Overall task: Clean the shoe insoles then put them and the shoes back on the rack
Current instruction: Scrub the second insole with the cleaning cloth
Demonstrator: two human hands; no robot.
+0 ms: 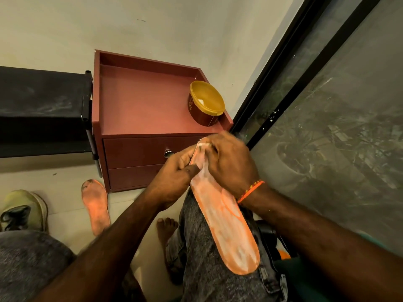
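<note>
An orange insole (224,223), smeared white, lies along the person's right thigh, its toe end pinched by the left hand (176,182) while the right hand (229,162) presses closed fingers onto that same end. A second insole (96,205) lies on the floor beside a pale shoe (24,210) at the left. A yellow-lidded tub (206,103) stands at the cabinet's (139,101) front right corner.

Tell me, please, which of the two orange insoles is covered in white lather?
The insole lying along the person's right thigh, held by both hands; it is smeared white. The other insole lies on the floor, dry, with dark grime at its toe.
</note>
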